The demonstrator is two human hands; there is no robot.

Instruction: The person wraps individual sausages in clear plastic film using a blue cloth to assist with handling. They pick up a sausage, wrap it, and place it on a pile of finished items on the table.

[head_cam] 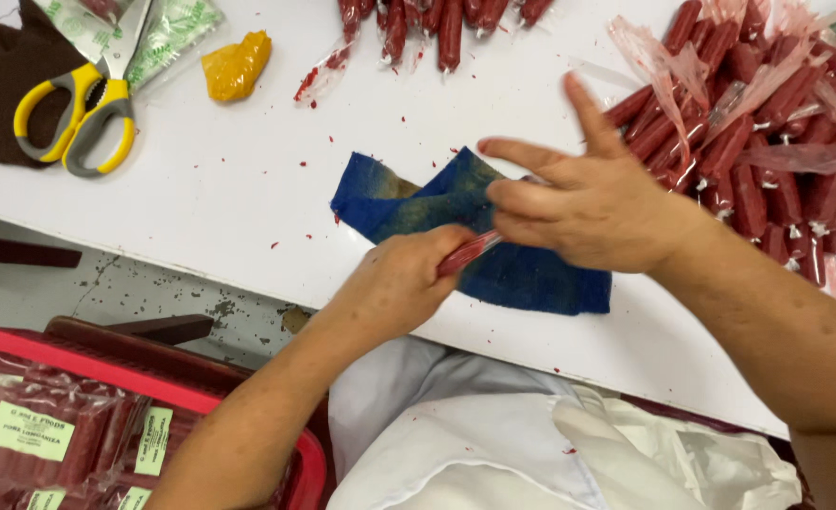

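Note:
My left hand (401, 283) is closed around one end of a thin red stick (468, 251) wrapped in clear plastic. My right hand (583, 194) pinches the stick's other end with thumb and middle fingers, while the index and little fingers stick out. Both hands hover over a crumpled blue cloth (531, 274) lying on the white table (229, 189) near its front edge.
A big heap of wrapped red sticks (767, 161) lies at the right, more sticks (437, 24) at the top. Yellow-handled scissors (83, 104), a yellow lump (236, 64) and a brown cloth (2, 85) lie at the left. A red crate (309, 467) with labelled packs sits below the table.

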